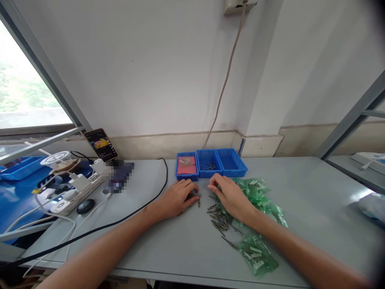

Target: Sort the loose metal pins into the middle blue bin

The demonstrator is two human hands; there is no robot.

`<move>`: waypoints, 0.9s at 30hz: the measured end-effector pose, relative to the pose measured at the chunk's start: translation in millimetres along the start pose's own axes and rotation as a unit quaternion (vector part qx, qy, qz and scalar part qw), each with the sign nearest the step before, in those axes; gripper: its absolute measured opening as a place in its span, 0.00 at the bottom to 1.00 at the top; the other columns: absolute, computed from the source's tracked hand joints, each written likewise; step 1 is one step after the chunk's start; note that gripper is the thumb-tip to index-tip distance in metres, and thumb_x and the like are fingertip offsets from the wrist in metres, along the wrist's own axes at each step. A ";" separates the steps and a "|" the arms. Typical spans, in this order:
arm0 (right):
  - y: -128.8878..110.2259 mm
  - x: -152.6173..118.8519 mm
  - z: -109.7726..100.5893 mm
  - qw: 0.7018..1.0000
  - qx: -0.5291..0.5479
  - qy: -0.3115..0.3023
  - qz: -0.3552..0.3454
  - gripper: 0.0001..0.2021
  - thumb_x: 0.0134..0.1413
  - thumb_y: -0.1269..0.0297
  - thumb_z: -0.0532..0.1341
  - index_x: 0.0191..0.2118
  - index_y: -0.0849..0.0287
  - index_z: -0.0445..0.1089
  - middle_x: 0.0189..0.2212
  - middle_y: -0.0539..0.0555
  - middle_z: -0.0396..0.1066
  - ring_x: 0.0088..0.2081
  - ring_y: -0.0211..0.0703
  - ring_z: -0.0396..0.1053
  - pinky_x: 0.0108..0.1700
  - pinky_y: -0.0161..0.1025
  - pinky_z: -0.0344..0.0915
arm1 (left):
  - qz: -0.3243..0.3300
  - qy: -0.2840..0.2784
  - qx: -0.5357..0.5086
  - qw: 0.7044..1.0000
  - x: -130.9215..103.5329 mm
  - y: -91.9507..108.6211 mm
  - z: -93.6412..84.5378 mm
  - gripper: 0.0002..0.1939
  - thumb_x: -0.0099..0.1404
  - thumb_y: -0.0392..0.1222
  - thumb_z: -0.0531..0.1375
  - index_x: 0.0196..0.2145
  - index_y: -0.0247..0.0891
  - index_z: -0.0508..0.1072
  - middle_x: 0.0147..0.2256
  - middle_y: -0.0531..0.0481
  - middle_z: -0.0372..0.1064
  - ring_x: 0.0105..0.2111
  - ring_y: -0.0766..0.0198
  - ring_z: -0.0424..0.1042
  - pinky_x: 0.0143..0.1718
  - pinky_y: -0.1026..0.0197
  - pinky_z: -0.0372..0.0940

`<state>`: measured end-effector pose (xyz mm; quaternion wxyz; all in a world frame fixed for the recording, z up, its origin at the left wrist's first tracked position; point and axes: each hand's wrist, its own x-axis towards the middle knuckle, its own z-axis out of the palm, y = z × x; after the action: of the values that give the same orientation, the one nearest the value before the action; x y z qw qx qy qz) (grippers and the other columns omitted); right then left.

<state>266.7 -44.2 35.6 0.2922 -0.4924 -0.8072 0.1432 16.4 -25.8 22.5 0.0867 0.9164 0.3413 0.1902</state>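
My left hand (177,197) lies on the grey table with its fingers curled round several small metal pins (192,196), some of which stick out between thumb and fingers. A single pin (199,204) lies just beside it. My right hand (232,197) is closed, thumb against bent fingers, above a loose heap of slim metal pins (219,222); whether anything is pinched there I cannot make out. Green plastic bags (255,188) lie partly under and behind the right hand and forearm. Nearer the front edge, another green bag (258,255) holds more pins and white pieces.
Blue bins stand behind my hands: one with a pink sheet (187,165), one with some pins (207,171), one at right (231,161). A black cable (126,220) crosses the table's left side. A propped phone (101,145), power strip (81,192) and black puck (86,206) are left.
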 end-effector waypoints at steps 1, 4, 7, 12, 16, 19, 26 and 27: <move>0.4 0.3 -0.1 1.000 0.012 0.006 0.009 0.08 0.74 0.64 0.53 0.38 0.52 0.62 0.34 0.53 0.72 0.38 0.51 0.68 0.41 0.45 0.61 | 0.000 -0.001 -0.001 1.000 0.1 0.1 -0.3 0.09 0.79 0.48 0.56 0.49 0.41 0.70 0.43 0.47 0.70 0.42 0.57 0.69 0.46 0.56 0.64; 2.2 0.4 0.0 0.999 0.042 0.020 0.025 0.07 0.73 0.62 0.54 0.40 0.52 0.64 0.35 0.52 0.72 0.38 0.50 0.69 0.41 0.44 0.62 | -0.002 -0.003 0.000 1.000 0.2 0.7 -1.4 0.09 0.79 0.48 0.57 0.49 0.41 0.70 0.42 0.48 0.70 0.42 0.57 0.69 0.46 0.56 0.64; 2.6 -0.4 0.0 0.997 0.065 0.030 0.035 0.06 0.72 0.61 0.56 0.39 0.52 0.65 0.33 0.51 0.73 0.36 0.49 0.69 0.40 0.43 0.62 | -0.003 -0.004 0.000 1.000 0.1 1.4 -2.0 0.10 0.79 0.49 0.56 0.49 0.41 0.70 0.42 0.48 0.70 0.42 0.57 0.69 0.46 0.56 0.64; 1.1 -0.7 -1.5 0.989 0.124 0.051 0.061 0.09 0.67 0.59 0.61 0.33 0.53 0.65 0.33 0.50 0.74 0.34 0.46 0.68 0.38 0.42 0.62 | -0.005 -0.003 -0.003 1.000 0.1 1.3 -1.1 0.11 0.79 0.49 0.56 0.49 0.41 0.71 0.42 0.47 0.70 0.42 0.57 0.69 0.45 0.56 0.64; 2.0 2.4 -3.2 0.976 0.187 0.067 0.086 0.08 0.63 0.58 0.64 0.34 0.53 0.67 0.33 0.50 0.74 0.32 0.44 0.67 0.36 0.41 0.62 | -0.004 -0.004 0.001 1.000 0.4 0.6 -0.4 0.09 0.79 0.48 0.57 0.49 0.42 0.70 0.42 0.47 0.70 0.42 0.56 0.69 0.46 0.56 0.64; 2.6 5.5 -4.9 0.964 0.238 0.068 0.098 0.09 0.59 0.56 0.68 0.38 0.53 0.70 0.32 0.49 0.72 0.31 0.43 0.65 0.35 0.41 0.63 | -0.004 -0.006 0.004 1.000 0.6 0.1 -0.1 0.09 0.79 0.47 0.57 0.49 0.42 0.70 0.43 0.47 0.70 0.43 0.56 0.69 0.46 0.56 0.64; -4.2 5.8 -11.6 0.927 0.337 0.040 0.161 0.15 0.63 0.48 0.64 0.46 0.53 0.76 0.37 0.52 0.72 0.32 0.42 0.63 0.36 0.41 0.62 | 0.001 -0.006 0.005 1.000 0.3 -0.6 0.3 0.09 0.79 0.48 0.56 0.49 0.41 0.70 0.43 0.47 0.70 0.43 0.56 0.69 0.46 0.56 0.64; -5.1 5.5 -12.0 0.920 0.352 0.036 0.168 0.16 0.63 0.48 0.64 0.46 0.54 0.76 0.38 0.52 0.72 0.31 0.41 0.61 0.35 0.40 0.61 | 0.001 -0.007 0.005 1.000 0.3 -0.6 0.2 0.09 0.79 0.48 0.57 0.49 0.41 0.70 0.43 0.47 0.70 0.43 0.56 0.69 0.46 0.56 0.64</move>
<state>268.5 -42.5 49.5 0.4470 -0.4912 -0.5988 0.4476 16.4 -25.2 22.2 0.0844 0.9182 0.3411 0.1826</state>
